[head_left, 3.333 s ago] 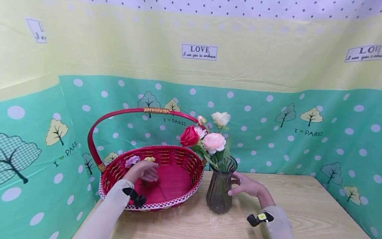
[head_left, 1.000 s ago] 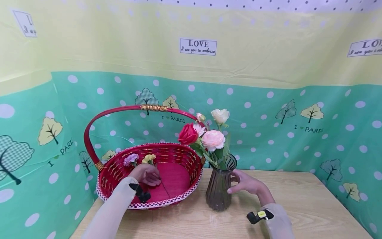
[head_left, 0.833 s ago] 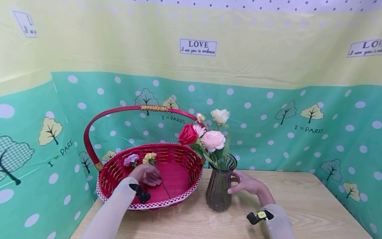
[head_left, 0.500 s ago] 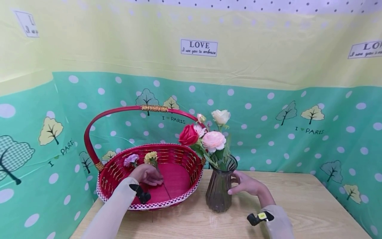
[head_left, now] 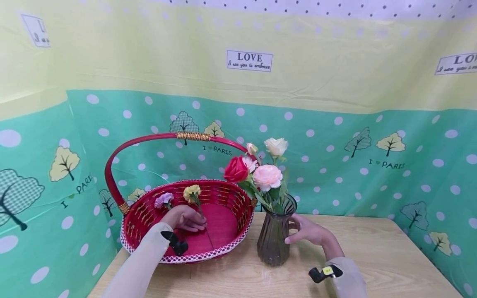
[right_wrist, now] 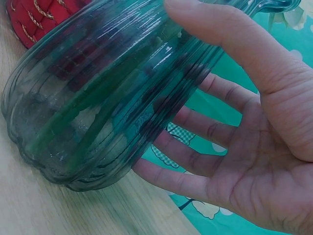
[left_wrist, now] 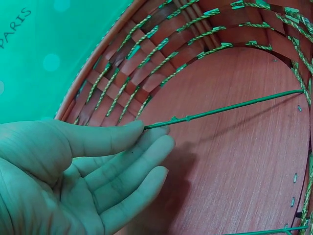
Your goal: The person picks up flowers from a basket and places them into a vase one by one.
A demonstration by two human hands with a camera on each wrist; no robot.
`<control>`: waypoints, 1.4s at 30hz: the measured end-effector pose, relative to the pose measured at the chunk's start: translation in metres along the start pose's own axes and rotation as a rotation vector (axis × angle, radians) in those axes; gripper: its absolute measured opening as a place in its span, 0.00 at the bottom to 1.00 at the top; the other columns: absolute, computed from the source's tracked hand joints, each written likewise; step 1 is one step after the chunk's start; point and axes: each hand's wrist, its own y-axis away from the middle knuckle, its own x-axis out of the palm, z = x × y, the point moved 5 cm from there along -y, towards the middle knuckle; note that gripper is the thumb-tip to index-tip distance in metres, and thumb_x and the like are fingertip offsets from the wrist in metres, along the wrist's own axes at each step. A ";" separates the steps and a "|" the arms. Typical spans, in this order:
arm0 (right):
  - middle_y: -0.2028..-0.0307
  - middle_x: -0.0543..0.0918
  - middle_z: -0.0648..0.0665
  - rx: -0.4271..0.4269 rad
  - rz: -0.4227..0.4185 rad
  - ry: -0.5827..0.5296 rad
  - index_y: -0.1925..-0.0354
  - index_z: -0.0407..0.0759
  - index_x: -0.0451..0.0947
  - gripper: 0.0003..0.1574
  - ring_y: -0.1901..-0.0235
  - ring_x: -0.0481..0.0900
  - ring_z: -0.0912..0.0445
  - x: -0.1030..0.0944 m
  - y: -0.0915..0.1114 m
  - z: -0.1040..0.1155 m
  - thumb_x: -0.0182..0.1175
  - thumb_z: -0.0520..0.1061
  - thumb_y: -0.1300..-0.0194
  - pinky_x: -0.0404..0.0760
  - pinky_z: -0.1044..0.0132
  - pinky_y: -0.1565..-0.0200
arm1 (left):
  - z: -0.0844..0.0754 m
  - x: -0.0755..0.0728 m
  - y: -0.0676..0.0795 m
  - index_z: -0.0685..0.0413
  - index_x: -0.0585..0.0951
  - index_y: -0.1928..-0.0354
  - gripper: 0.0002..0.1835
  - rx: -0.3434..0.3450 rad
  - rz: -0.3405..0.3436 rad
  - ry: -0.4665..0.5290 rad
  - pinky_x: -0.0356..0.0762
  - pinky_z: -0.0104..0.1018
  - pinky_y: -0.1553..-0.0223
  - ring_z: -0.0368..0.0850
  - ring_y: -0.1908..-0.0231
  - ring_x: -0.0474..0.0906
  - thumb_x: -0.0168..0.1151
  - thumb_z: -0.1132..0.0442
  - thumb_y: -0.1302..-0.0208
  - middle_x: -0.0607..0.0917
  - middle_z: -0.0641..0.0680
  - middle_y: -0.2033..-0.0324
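Observation:
In the head view my left hand (head_left: 187, 218) is inside the red woven basket (head_left: 223, 225) and pinches the stem of a yellow carnation (head_left: 191, 193). The left wrist view shows the thin green stem (left_wrist: 220, 109) between thumb and forefinger, its far end reaching the basket wall; the other fingers are loosely extended. A purple carnation (head_left: 163, 200) lies at the basket's left side. My right hand (head_left: 308, 230) holds the ribbed grey glass vase (head_left: 273, 240) from its right side, thumb in front and fingers behind. Green stems (right_wrist: 93, 105) show through the glass in the right wrist view.
In the vase stand a red rose (head_left: 236, 169), a pink bloom (head_left: 267, 178), a white rose (head_left: 276, 147) and smaller flowers. The basket's tall handle (head_left: 138, 142) arches over it. Behind the wooden table (head_left: 380, 256) hangs a patterned curtain (head_left: 328, 136).
The yellow carnation, earlier partly behind my left hand, has risen and tilted up slightly to the right in my fingers. My right hand and the vase stay put.

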 end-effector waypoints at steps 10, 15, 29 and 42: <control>0.33 0.69 0.31 0.002 -0.002 0.000 0.28 0.29 0.57 0.51 0.36 0.71 0.42 0.000 0.001 0.000 0.73 0.39 0.41 0.79 0.59 0.40 | -0.002 0.003 0.002 0.70 0.82 0.45 0.15 0.042 0.040 0.000 0.87 0.48 0.48 0.48 0.60 0.90 0.61 0.67 0.28 0.91 0.62 0.57; 0.34 0.70 0.33 -0.007 0.000 -0.007 0.28 0.28 0.57 0.51 0.37 0.72 0.47 0.000 0.000 0.001 0.73 0.38 0.41 0.79 0.60 0.40 | -0.003 0.004 0.000 0.71 0.80 0.41 0.18 0.041 0.081 0.009 0.86 0.48 0.46 0.47 0.58 0.90 0.59 0.66 0.27 0.90 0.61 0.55; 0.32 0.67 0.29 0.000 -0.003 0.024 0.27 0.30 0.57 0.52 0.32 0.68 0.35 -0.001 0.000 -0.001 0.73 0.40 0.41 0.72 0.49 0.35 | -0.007 0.007 -0.003 0.71 0.75 0.37 0.19 0.099 0.204 -0.013 0.83 0.50 0.41 0.48 0.52 0.88 0.54 0.66 0.24 0.89 0.58 0.51; 0.31 0.66 0.28 -0.004 -0.001 0.033 0.26 0.30 0.56 0.53 0.33 0.68 0.34 0.000 0.000 0.003 0.73 0.40 0.41 0.71 0.46 0.35 | -0.011 0.008 0.001 0.69 0.79 0.40 0.17 0.152 0.244 -0.035 0.82 0.51 0.40 0.51 0.50 0.88 0.56 0.67 0.25 0.88 0.60 0.49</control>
